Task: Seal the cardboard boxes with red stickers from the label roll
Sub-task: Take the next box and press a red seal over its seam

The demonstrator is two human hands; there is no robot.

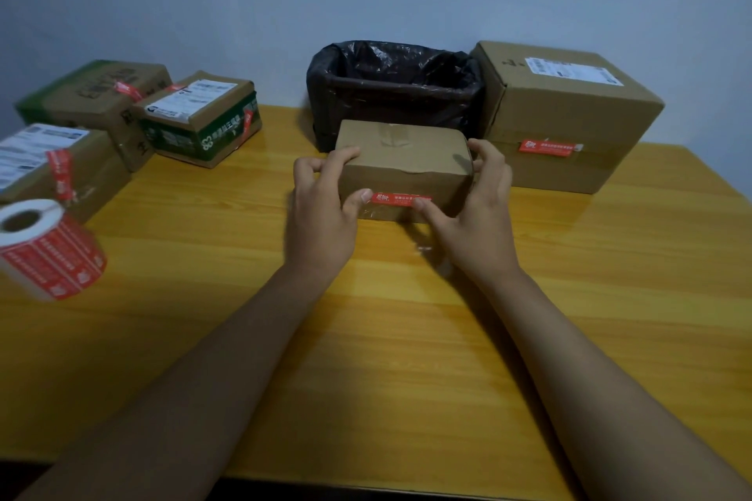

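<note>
Right, step in hand looks like pressing down the sticker on the small box (403,171), which sits mid-table just in front of the black-lined bin (392,89). Red sticker (401,199) lies along the lower front face, near the bottom edge. Left hand (325,199) grips the box's left end, fingers curled over the top corner, thumb on the sticker's left end. Right hand (476,199) grips the right end the same way, thumb at the sticker's right end. So both hands are holding the box, thumbs doing the pressing. Can't tell whether the sticker is fully stuck down or whether it actually bridges a flap seam; the front flap edge shows higher up the face. Label roll (49,248) is at the far left table (407,338) edge, well apart from the hands, lying tilted. Large box (565,114) on the right already carries a red sticker on its front; three boxes at left, nearest one (53,167), also have red stickers. My read: this is probably the last box. Next move calls for a thumb sweep along the sticker, then let go and set the box aside.
</note>
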